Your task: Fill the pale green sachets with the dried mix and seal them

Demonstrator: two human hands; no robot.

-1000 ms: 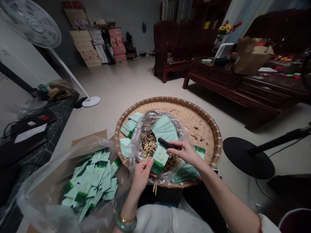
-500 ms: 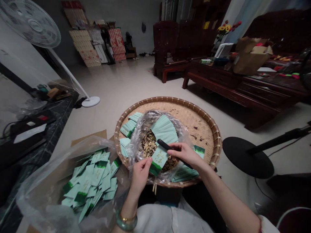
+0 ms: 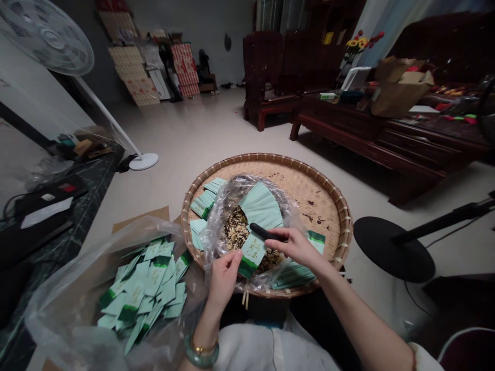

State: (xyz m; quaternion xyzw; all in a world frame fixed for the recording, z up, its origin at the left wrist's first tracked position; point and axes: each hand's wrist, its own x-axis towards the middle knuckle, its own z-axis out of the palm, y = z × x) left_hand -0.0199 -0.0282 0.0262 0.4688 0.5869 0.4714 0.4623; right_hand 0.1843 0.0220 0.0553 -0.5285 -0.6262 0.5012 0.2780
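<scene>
My left hand pinches the lower left edge of a pale green paper packet with a dark green band and gold lettering. My right hand is closed round a slim black tool, which lies across the packet's upper end; its exact kind is hard to make out. Beneath them, a clear plastic bag holds a dried loose mix of dark and pale bits. A fan of green packets rests on top of the mix.
The bag sits in a round woven bamboo tray, with more packet stacks around it. At left, a large plastic bag holds many loose packets. A standing fan, a black stand base and a wooden table surround the tray.
The view has shifted very slightly. Both hands, the packet and the black tool keep practically the same position.
</scene>
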